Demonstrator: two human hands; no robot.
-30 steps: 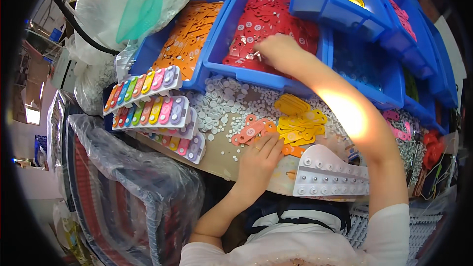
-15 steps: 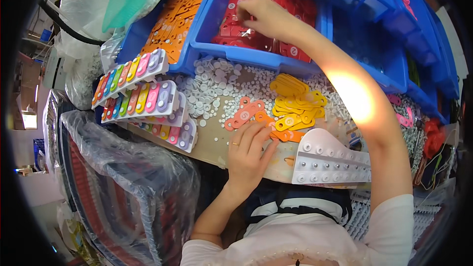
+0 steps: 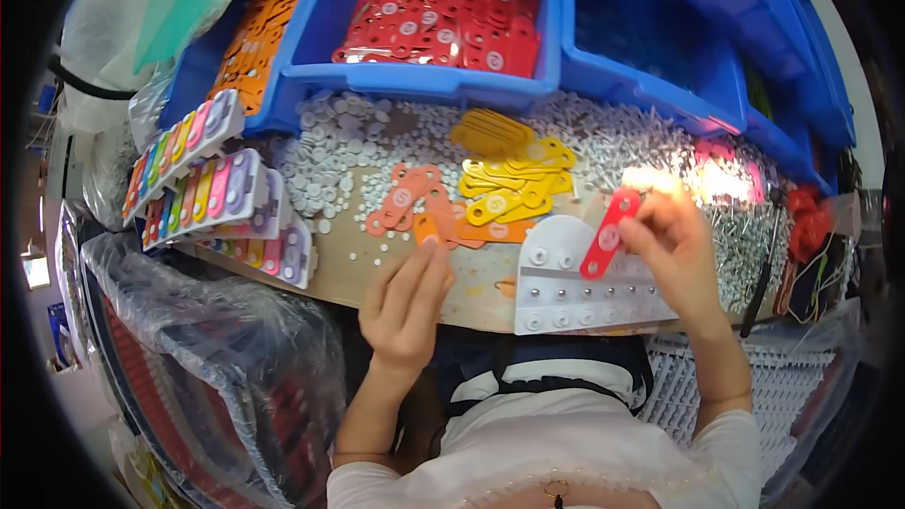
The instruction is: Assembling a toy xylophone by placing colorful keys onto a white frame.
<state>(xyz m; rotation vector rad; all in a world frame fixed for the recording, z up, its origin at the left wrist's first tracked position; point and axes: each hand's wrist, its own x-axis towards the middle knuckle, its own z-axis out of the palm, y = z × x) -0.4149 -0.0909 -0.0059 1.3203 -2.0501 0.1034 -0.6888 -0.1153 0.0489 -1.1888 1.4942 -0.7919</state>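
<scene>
My right hand (image 3: 671, 254) pinches a red metal bar (image 3: 603, 238), rounded with a hole near each end and a pale round mark. It holds the bar tilted above the white stepped toy xylophone base (image 3: 551, 269), which has rows of pegs and studs. Left of that base, the fingers of my left hand (image 3: 403, 306) are drawn together on the lower end of an orange bar (image 3: 427, 226). Salmon bars (image 3: 401, 200) lie just beyond it. Beside these is a heap of yellow bars (image 3: 514, 184).
Blue bins hold red bars (image 3: 443, 14) and orange bars (image 3: 264, 28). White caps (image 3: 325, 165) and silver screws (image 3: 622, 141) are strewn before them. Xylophones with coloured bars (image 3: 212, 193) are stacked at left, above a plastic-wrapped bundle (image 3: 226, 349). Red plastic (image 3: 809, 221) lies at right.
My right hand has come back from the red bin with a red bar, toward the white base. My left fingers have closed on an orange bar. The whole view has shifted.
</scene>
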